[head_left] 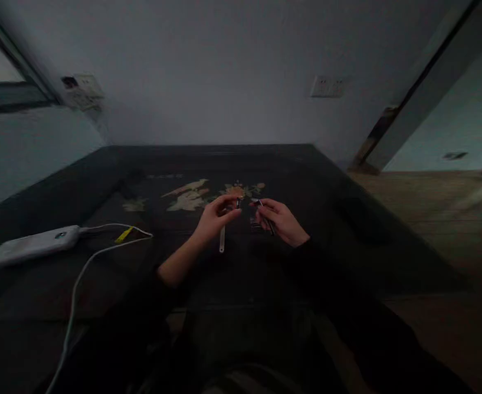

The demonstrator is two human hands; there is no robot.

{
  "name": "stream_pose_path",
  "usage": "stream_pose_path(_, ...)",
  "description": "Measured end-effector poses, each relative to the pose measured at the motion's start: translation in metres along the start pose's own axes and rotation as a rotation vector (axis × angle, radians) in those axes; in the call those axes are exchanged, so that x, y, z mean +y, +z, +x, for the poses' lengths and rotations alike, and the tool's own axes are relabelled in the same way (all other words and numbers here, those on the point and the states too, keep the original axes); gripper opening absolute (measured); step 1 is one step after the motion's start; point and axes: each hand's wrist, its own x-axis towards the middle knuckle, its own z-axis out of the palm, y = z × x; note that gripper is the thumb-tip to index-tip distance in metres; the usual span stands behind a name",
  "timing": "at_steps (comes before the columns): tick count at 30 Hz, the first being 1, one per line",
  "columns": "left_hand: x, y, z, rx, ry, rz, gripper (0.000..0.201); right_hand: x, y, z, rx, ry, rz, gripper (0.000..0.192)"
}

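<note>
My left hand (217, 216) is closed in a pinch above the table. Between its thumb and forefinger stands a small dark piece with a shiny edge (238, 203), too small to name. My right hand (280, 219) is closed round a slim dark and silver tool (267, 218), its pale tip pointing up and left toward the left hand. A short gap separates the two hands. Below the left hand, a narrow silver strip with a hole at its end (222, 241) lies on the table. Beside the right fingers are pale thin marks or small pieces (255, 223), which I cannot make out.
The dark glossy table (241, 279) bears a printed bird and flower pattern (189, 197) and touches the wall behind. At left lies a white power strip (35, 245) with a white cable (75, 295) and yellow tag (123, 235). Wall sockets (326, 86) sit above.
</note>
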Motion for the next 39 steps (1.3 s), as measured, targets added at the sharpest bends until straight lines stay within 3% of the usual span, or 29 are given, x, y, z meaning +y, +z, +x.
stream_pose_path(5, -0.005, -0.001, 0.003, 0.048, 0.001, 0.01, 0.04, 0.004, -0.001, 0.001, 0.009, -0.001, 0.01, 0.038)
stream_pose_path(18, -0.009, 0.002, 0.004, 0.001, -0.056, -0.076, 0.038, 0.022, 0.003, 0.013, 0.108, 0.007, -0.23, 0.027)
stream_pose_path(22, -0.012, 0.001, 0.005, 0.012, -0.039, -0.09, 0.042, 0.026, 0.015, 0.025, 0.083, 0.08, -0.285, 0.038)
stream_pose_path(26, -0.012, 0.0, 0.007, 0.036, -0.019, -0.125, 0.045, 0.027, 0.029, 0.039, 0.053, 0.146, -0.556, 0.04)
stream_pose_path(31, -0.013, -0.003, 0.01, 0.071, -0.009, -0.158, 0.049, 0.027, 0.042, 0.05, 0.071, 0.114, -1.021, 0.034)
stream_pose_path(35, -0.014, -0.004, 0.012, 0.077, 0.002, -0.178, 0.052, 0.027, 0.043, 0.05, 0.055, 0.122, -1.234, 0.038)
stream_pose_path(39, -0.015, -0.004, 0.011, 0.092, -0.015, -0.16, 0.051, 0.026, 0.04, 0.048, 0.06, 0.113, -1.374, 0.03)
